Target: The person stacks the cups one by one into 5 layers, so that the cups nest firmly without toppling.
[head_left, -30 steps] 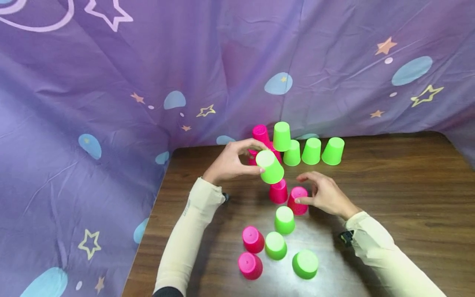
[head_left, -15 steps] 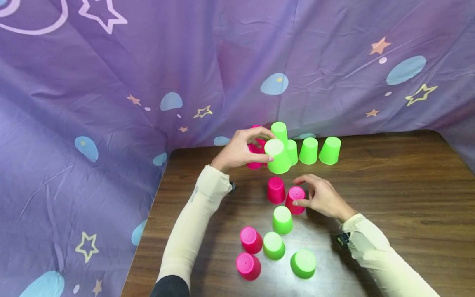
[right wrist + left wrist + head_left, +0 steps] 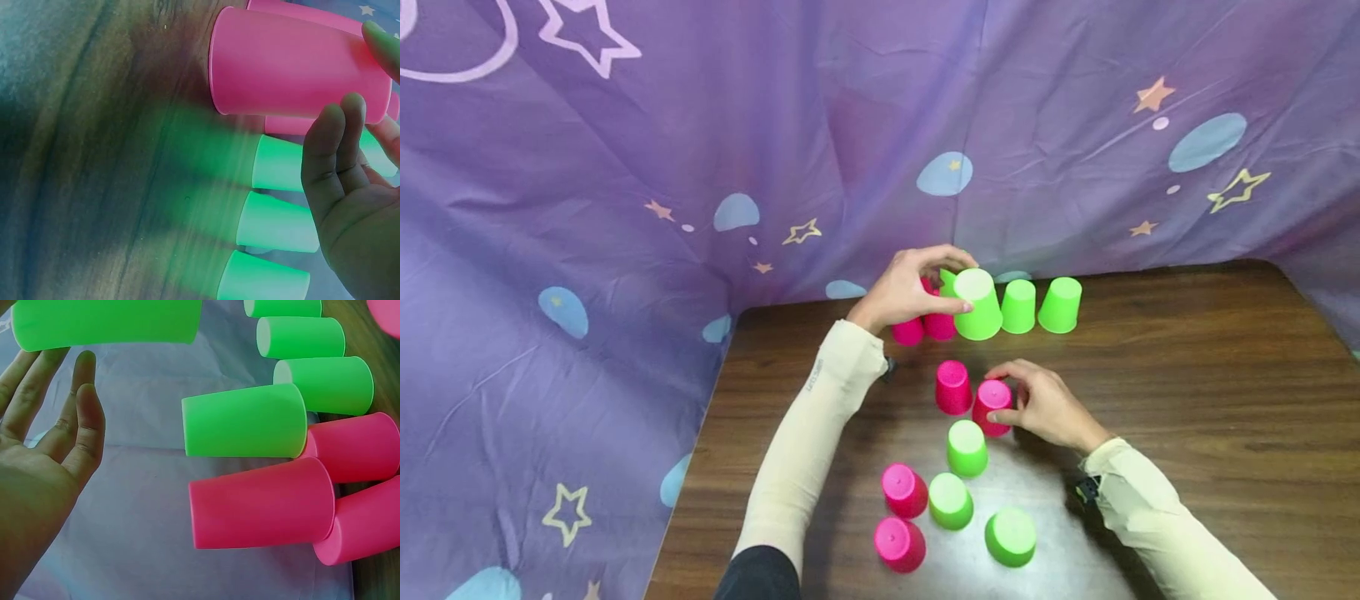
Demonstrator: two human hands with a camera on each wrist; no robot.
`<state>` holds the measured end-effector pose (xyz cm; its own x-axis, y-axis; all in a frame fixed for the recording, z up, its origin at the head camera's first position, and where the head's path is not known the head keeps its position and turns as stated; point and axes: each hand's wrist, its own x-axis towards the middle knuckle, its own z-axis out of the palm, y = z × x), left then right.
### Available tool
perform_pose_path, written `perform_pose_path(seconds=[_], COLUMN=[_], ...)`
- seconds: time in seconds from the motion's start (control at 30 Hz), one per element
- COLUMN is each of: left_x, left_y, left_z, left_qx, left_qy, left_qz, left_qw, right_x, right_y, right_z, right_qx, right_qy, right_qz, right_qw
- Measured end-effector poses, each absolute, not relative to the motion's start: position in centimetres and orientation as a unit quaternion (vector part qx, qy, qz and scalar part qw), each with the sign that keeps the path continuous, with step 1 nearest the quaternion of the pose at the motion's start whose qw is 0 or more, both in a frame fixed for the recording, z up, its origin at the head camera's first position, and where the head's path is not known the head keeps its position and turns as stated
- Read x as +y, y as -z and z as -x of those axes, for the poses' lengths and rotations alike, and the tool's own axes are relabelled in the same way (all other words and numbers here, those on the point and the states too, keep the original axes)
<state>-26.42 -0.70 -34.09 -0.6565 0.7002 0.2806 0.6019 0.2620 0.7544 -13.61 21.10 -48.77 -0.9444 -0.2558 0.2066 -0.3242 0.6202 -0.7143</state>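
Observation:
My left hand (image 3: 917, 287) holds an upside-down green cup (image 3: 977, 305) between thumb and fingers, in front of the back row. In the left wrist view that green cup (image 3: 106, 322) is raised higher than the upper cups. Beside the hand there, a pink cup (image 3: 262, 503) and a green cup (image 3: 247, 422) form a second level on the row. My right hand (image 3: 1048, 408) has thumb and fingers around an upside-down pink cup (image 3: 993, 407) mid-table. In the right wrist view, the thumb and fingertips are at the narrow end of this pink cup (image 3: 300, 65).
Two green cups (image 3: 1018, 307) (image 3: 1060, 305) continue the back row rightward. Another pink cup (image 3: 953, 387) stands left of the right hand's cup. Nearer are several inverted cups, including a green cup (image 3: 967, 448) and a pink cup (image 3: 900, 544). A purple curtain (image 3: 880, 125) hangs behind the wooden table (image 3: 1210, 358).
My left hand has carried the green cup rightward and back, so it now overlaps the back row. My right hand stays at the pink cup, its fingers drawn closer around it.

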Motion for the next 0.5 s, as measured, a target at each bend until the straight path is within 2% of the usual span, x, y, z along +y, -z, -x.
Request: perform_pose_path(seconds=[0.5], left_x=[0.0], left_y=[33.2], left_z=[28.3], left_qx=[0.802], left_qy=[-0.434], left_qz=[-0.407], left_qw=[0.058], right_x=[21.1], right_y=[48.5], right_z=[13.6], right_qx=[-0.9], right_qy=[-0.404], right_qz=[-0.16], right_qw=[0.04])
